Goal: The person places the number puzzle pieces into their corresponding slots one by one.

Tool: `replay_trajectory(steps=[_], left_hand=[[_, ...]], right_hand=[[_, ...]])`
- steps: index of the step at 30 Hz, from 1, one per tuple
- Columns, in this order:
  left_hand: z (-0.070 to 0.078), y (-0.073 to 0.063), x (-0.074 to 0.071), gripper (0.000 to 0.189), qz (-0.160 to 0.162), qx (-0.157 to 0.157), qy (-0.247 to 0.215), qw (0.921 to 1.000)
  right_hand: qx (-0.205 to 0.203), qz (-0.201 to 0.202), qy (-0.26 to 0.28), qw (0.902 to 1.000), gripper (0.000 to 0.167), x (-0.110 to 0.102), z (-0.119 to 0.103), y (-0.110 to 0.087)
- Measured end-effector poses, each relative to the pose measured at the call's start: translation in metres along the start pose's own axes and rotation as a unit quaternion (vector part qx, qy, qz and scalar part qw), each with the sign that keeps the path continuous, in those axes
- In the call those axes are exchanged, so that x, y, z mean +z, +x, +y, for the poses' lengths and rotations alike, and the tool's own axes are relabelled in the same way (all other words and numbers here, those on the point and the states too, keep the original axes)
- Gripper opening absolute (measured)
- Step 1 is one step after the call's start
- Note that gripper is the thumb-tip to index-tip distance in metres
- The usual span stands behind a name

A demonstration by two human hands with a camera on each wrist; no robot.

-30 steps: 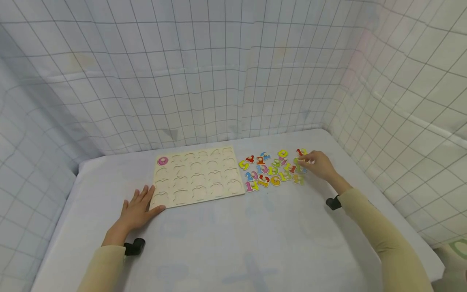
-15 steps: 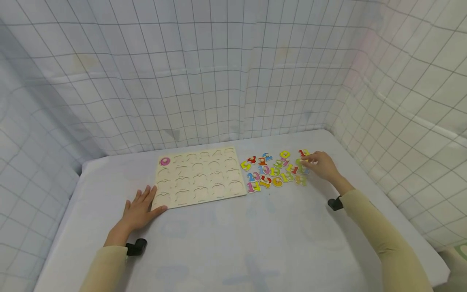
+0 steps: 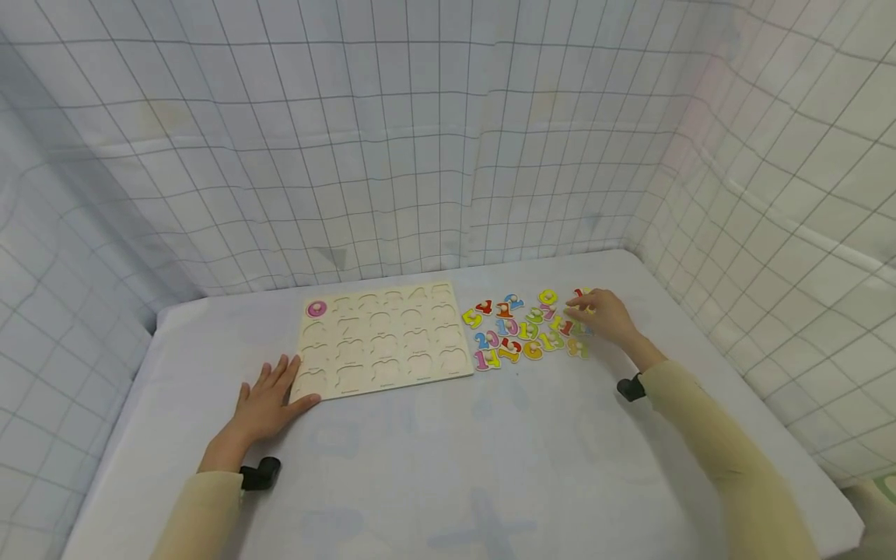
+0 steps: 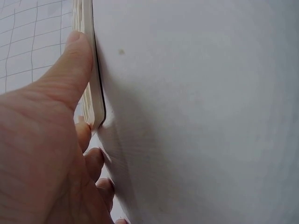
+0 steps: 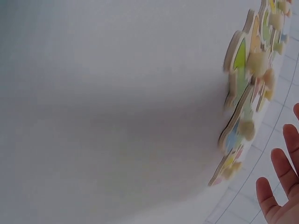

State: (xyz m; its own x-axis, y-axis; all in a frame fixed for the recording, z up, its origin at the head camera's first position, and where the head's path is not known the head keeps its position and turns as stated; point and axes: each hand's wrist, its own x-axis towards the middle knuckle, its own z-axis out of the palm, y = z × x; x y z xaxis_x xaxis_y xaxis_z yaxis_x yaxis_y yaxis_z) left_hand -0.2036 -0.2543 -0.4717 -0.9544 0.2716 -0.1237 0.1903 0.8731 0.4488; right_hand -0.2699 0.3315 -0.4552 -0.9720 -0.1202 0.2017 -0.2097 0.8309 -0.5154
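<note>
A pale wooden puzzle board point(image 3: 362, 333) with rows of number-shaped recesses lies left of the middle in the head view. A pink round piece point(image 3: 317, 309) sits in its back-left recess. My left hand point(image 3: 260, 411) lies spread at the board's front-left corner; in the left wrist view its thumb point(image 4: 77, 63) rests along the board's edge. To the right of the board, my right hand point(image 3: 607, 315) hovers over the right end of the loose number pieces point(image 3: 532, 350). In the right wrist view its extended fingers point(image 5: 282, 165) stand apart from the knobbed pieces point(image 5: 238, 84), with nothing seen between them.
A white cloth covers the table point(image 3: 434, 467). Grid-patterned curtains point(image 3: 392, 155) hang behind it and along both sides. The number pieces lie close together, some overlapping, beside the board's right edge. A black wrist camera point(image 3: 260, 473) is strapped to each wrist.
My right hand has shifted slightly left over the number pieces, and its fingertips have left the green piece they were at. The left hand stays at the board's corner.
</note>
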Motion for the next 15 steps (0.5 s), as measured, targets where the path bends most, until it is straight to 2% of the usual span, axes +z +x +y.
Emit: replay_trajectory(steps=[9,15], left_hand=[[0.004,-0.004,-0.005,0.090,0.000,0.005,-0.009,1.0000],[0.005,-0.004,-0.003,0.090,0.007,0.007,-0.006,0.9999]], right_hand=[[-0.004,-0.064,0.028,0.9976,0.028,0.038,-0.040,0.039],[-0.007,-0.085,0.011,0.9963,0.022,0.058,-0.055,0.057]])
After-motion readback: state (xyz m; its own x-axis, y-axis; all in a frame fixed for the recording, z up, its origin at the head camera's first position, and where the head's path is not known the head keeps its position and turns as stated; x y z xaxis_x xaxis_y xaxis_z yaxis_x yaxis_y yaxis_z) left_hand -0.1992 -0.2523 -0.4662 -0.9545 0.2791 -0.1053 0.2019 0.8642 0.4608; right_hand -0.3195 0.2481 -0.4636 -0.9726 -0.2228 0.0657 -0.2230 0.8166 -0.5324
